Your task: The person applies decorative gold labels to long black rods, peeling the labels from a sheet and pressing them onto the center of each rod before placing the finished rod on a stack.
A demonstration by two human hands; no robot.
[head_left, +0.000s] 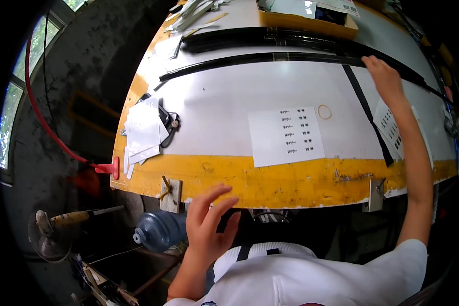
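Note:
My right hand (385, 81) reaches far across the table, its fingers bent and close together over a long, thin black rod-like piece (229, 62). The fingertips are at the rod's upper edge; the underside of the grip is hidden. Behind that rod lies a thicker, glossy black bundle (224, 40), roughly parallel to it. A flat black strap (364, 104) runs from the rod toward the table's near edge. My left hand (209, 219) hovers before the near edge, empty, with its fingers apart. Between the hands, a white sheet with small black print (270, 135) lies flat.
The white tabletop (214, 117) has a worn yellow border. White papers (144, 127) and a dark corded item (171, 122) lie left; more printed sheets (390, 127) lie right. Behind sits a cardboard box (306, 23). Below are a blue water jug (160, 230) and a fan (48, 234).

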